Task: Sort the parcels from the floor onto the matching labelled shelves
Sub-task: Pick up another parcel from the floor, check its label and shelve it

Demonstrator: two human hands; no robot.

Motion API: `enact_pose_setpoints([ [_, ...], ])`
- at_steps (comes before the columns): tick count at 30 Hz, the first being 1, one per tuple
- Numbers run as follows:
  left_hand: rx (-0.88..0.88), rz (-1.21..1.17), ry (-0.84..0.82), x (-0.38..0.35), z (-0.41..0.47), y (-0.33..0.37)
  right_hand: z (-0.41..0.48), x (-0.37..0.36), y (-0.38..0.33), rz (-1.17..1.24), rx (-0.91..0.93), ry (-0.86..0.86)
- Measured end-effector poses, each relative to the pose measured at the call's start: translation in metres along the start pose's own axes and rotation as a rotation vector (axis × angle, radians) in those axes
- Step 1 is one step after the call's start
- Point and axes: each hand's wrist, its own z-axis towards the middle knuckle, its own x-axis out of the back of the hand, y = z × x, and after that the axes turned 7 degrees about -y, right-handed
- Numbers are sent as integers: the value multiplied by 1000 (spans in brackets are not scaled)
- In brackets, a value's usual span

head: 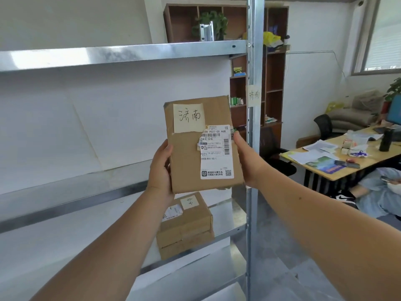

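Observation:
I hold a flat brown cardboard parcel (186, 157) upright in front of the metal shelf unit. It carries a yellow handwritten note at the top and a white shipping label on the right. My left hand (161, 170) grips its left edge and my right hand (246, 157) grips its right edge. A matching handwritten paper label (253, 95) is taped to the shelf's upright post (252, 148). Below the held parcel, a second brown parcel (186, 227) with a similar yellow note lies on the shelf board (86, 213).
An upper shelf board (108, 55) crosses above. A brown cubby cabinet (275, 83) stands behind the post. To the right are a desk (338, 170) with papers and a phone, a black chair (323, 126), and a seated person (377, 192) low at the right.

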Motion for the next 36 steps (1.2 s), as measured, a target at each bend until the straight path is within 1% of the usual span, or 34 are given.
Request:
enact_pose_setpoints([
  [3, -37, 23, 8, -13, 14, -5, 7, 18, -12, 7, 32, -17],
  [8, -57, 19, -31, -23, 38, -9, 28, 35, -22, 11, 60, -22],
  [13, -40, 4, -36, -23, 59, -9, 44, 40, -26, 58, 69, 67],
  [16, -65, 36, -63, -25, 67, -11, 45, 40, -30, 84, 93, 65],
  [20, -103, 40, -43, -33, 83, -7, 50, 48, -41, 84, 107, 76],
  [25, -137, 46, -74, -46, 92, -12, 66, 73, -53, 62, 86, 44],
  [29, -118, 22, -24, -56, 92, -21, 74, 89, -58, -26, 68, 17],
  [36, -121, -35, 48, -61, 91, -39, 78, 107, -56, -90, 49, -75],
])
